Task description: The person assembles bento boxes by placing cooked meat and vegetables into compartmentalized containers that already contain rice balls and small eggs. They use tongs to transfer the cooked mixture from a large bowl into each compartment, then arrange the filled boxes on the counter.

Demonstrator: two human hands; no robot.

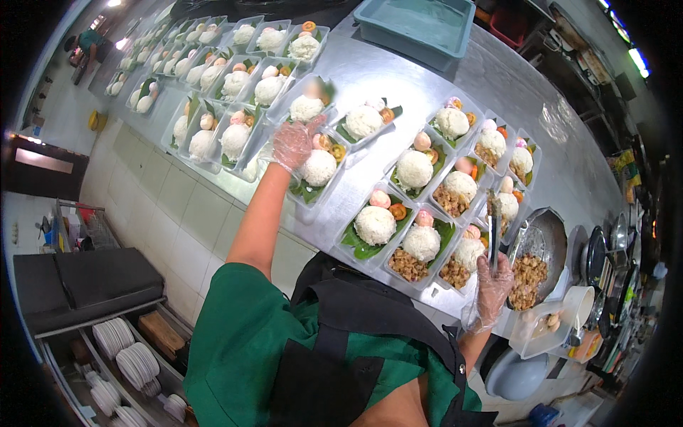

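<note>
My left hand (292, 146), in a clear plastic glove, grips the rim of a clear plastic container (307, 198). Inside it a mound of white rice (319, 169) lies on a green leaf, with a pinkish egg and tomato slices. In my right hand (494, 288), also gloved, is a pair of metal tongs (494, 238), held upright over the right-hand containers. Beside it sits a wide metal pan (553, 238) with chopped brown meat (530, 279). Several nearby containers hold the same meat next to the rice; one such portion (408, 265) lies close in front of me.
Rows of filled containers (235, 82) stretch along the metal table (384, 57) to the far left. A blue-grey plastic tub (414, 32) stands at the back. Near the right edge is a translucent bin (537, 331). White plates (136, 366) fill a lower-left rack; a person (90, 43) is far off.
</note>
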